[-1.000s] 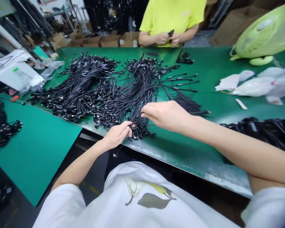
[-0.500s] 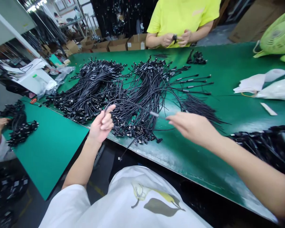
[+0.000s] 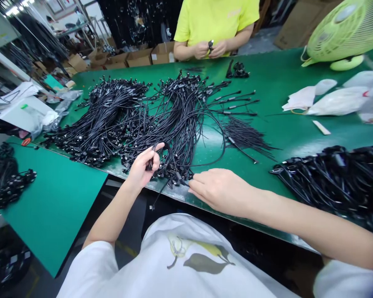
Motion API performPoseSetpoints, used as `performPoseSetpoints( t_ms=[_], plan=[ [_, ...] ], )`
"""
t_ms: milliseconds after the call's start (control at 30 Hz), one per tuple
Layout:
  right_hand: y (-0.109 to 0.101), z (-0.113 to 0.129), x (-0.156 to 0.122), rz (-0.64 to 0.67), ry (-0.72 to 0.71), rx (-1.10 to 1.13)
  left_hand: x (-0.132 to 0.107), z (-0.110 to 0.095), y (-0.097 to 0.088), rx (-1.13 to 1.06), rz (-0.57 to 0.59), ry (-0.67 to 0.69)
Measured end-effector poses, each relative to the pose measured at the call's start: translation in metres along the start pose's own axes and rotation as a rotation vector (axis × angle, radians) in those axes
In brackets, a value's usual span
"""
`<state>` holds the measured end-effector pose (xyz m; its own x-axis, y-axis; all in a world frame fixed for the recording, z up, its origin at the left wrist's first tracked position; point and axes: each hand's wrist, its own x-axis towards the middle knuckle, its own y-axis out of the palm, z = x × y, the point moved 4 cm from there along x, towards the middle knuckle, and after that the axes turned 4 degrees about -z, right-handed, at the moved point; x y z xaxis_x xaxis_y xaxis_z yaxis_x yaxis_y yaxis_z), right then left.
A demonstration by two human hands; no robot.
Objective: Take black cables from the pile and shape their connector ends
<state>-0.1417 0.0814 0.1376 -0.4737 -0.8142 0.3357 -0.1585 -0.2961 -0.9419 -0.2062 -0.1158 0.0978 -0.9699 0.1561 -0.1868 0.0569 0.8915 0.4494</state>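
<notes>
A big heap of thin black cables [image 3: 161,116] with small plugs lies spread over the green table [image 3: 276,128]. My left hand [image 3: 144,167] is closed on a black cable at the heap's near edge, thumb and fingers curled round it. My right hand [image 3: 219,190] rests low at the table's front edge, its fingertips pinching the plug ends of the heap's near cables. One loose cable [image 3: 217,145] loops from my left hand out to the right. A thinner bundle of black ties [image 3: 245,136] lies to the right of the heap.
Another pile of black cables [image 3: 332,178] lies at the right. Across the table a person in a yellow shirt [image 3: 216,18] handles a small black part. A green fan [image 3: 342,31], white bags [image 3: 335,103], a second green table [image 3: 49,198] at left and cardboard boxes [image 3: 139,58] surround the work.
My right hand has let its cable end drop and come back and down to the heap's near edge. My left hand has lowered slightly, still closed on a cable.
</notes>
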Motion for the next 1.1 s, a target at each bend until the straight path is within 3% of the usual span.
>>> performPoseSetpoints(
  t_ms=[200,300,433,533,633,700,767,867,933,1033,1100],
  plan=[
    [-0.007,-0.014,-0.016,-0.075,0.083,-0.175,0.003,-0.003,-0.006,-0.135,0.016,-0.111],
    [-0.004,-0.012,-0.014,-0.008,0.079,-0.095,0.000,0.003,0.002,-0.014,0.021,-0.036],
    [-0.003,-0.014,0.006,0.093,0.088,0.199,-0.015,0.016,0.027,0.421,0.168,0.166],
    [-0.007,-0.032,0.020,-0.038,0.238,0.418,-0.028,0.024,0.037,0.613,0.291,0.167],
    [0.002,-0.052,0.021,-0.352,0.423,0.659,-0.032,0.025,0.038,0.434,0.337,0.076],
    [0.022,-0.056,0.019,-0.507,0.531,0.887,-0.031,0.026,0.039,0.249,0.319,0.019],
    [0.050,-0.052,0.019,-0.557,0.648,1.179,-0.027,0.032,0.041,0.141,0.269,-0.013],
    [0.077,-0.042,0.018,-0.663,0.844,1.537,-0.022,0.044,0.042,0.186,0.183,0.054],
    [0.078,-0.037,0.018,-0.710,0.906,1.711,-0.021,0.053,0.040,0.230,0.134,0.107],
    [0.068,-0.027,0.021,-0.610,0.888,1.928,-0.023,0.062,0.036,0.163,0.080,0.081],
    [0.061,-0.021,0.021,-0.615,0.876,1.947,-0.025,0.064,0.034,0.181,0.100,0.064]
  ],
)
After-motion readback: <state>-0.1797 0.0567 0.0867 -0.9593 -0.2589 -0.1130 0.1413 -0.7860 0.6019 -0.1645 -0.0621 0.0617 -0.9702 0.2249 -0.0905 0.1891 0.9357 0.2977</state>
